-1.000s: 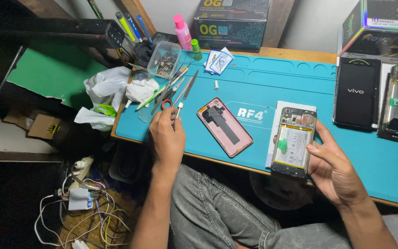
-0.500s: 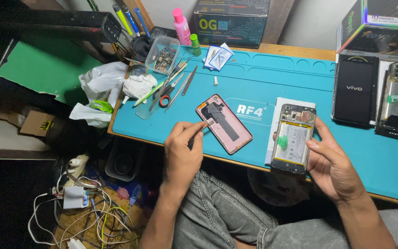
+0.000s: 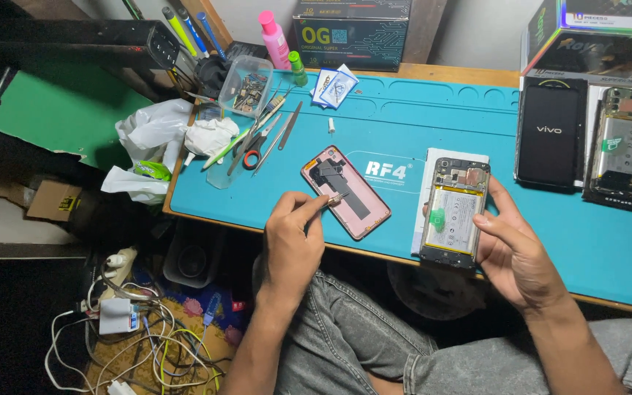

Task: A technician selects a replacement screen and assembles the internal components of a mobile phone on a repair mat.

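Note:
My left hand pinches a thin metal tool, likely tweezers, whose tip rests over the pink phone back cover lying inside-up on the teal work mat. My right hand grips the right edge of an opened phone with its battery and circuit board exposed; the phone lies on a white sheet near the mat's front edge.
Loose hand tools, a clear parts box, a pink bottle and crumpled white plastic crowd the mat's left end. A black phone and another opened phone lie at right. Boxes stand behind. Cables litter the floor.
My left hand came away from the tool pile at left with the thin tool and moved right, bringing its tip onto the pink back cover. My right hand stayed on the opened phone.

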